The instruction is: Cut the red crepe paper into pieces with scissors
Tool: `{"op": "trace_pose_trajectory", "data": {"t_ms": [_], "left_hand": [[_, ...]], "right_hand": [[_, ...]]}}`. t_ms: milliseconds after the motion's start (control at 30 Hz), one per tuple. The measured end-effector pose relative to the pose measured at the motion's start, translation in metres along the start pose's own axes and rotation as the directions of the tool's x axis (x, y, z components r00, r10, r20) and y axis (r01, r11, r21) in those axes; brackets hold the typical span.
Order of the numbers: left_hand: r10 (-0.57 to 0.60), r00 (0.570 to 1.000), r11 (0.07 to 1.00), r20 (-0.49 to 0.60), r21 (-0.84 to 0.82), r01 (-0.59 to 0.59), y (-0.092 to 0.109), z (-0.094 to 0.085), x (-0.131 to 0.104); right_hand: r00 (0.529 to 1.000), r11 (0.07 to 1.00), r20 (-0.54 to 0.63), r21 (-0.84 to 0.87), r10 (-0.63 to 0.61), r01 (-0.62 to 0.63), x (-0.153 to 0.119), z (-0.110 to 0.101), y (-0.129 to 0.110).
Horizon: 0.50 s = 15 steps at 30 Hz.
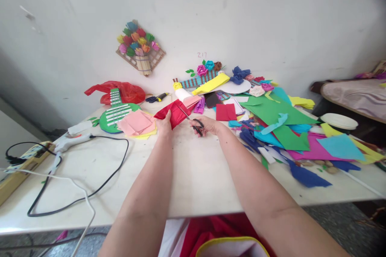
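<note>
- Red paper point(175, 117) is the centre of the action, out at the middle of the table point(199, 168), and the left hand point(166, 122) pinches its near left side, thumb on top, most of the other fingers hidden behind it.
- Across from it, the right hand point(208, 123) has its fingers wrapped round the black handles of the scissors point(197, 130), blades reaching up over the paper. Parted or closed? Too small to call.
- First danger: that sheet looks thin and creased, so a slack left pinch could let it buckle between the blades and leave a ragged cut.
- It seems folded, too; if the layers slip against each other, the edges could come out uneven.
- Watch those tucked-away left fingertips! A snip angled too far left could nick one.
- Tight quarters here: pink paper point(137, 123) sits just beside the left wrist over yellow paper point(152, 132), and a careless forearm could drag both.
- Beyond the right hand lies a red square point(226, 112); a dropped offcut of matching colour could easily get mixed up with it.
- Off left, a glue gun point(74, 140) trails a black cable point(122, 162); an elbow catching that loop could yank the gun.
</note>
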<state>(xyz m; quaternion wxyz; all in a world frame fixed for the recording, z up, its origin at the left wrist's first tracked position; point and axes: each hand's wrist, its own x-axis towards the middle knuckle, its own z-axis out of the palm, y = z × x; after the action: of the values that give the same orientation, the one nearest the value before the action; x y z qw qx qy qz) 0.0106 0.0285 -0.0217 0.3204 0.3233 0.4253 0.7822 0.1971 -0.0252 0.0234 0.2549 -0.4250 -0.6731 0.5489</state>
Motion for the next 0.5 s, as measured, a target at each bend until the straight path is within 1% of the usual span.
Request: {"op": "trace_pose_trajectory", "data": {"t_ms": [133, 333, 500], "left_hand": [[-0.041, 0.998, 0.996, -0.039, -0.084, 0.037, 0.004, 0.001, -0.004], [-0.057, 0.997, 0.994, -0.047, -0.101, 0.052, 0.009, 0.001, -0.005], [-0.063, 0.996, 0.988, -0.055, -0.146, 0.055, 0.009, 0.001, -0.005]], "right_hand": [[0.999, 1.0, -0.024, -0.009, -0.022, 0.021, 0.003, 0.0, 0.002], [0.998, 0.999, -0.047, -0.013, -0.04, 0.039, 0.0, 0.005, -0.006], [0.998, 0.999, -0.049, 0.002, -0.046, 0.046, -0.002, 0.008, -0.011]]}}
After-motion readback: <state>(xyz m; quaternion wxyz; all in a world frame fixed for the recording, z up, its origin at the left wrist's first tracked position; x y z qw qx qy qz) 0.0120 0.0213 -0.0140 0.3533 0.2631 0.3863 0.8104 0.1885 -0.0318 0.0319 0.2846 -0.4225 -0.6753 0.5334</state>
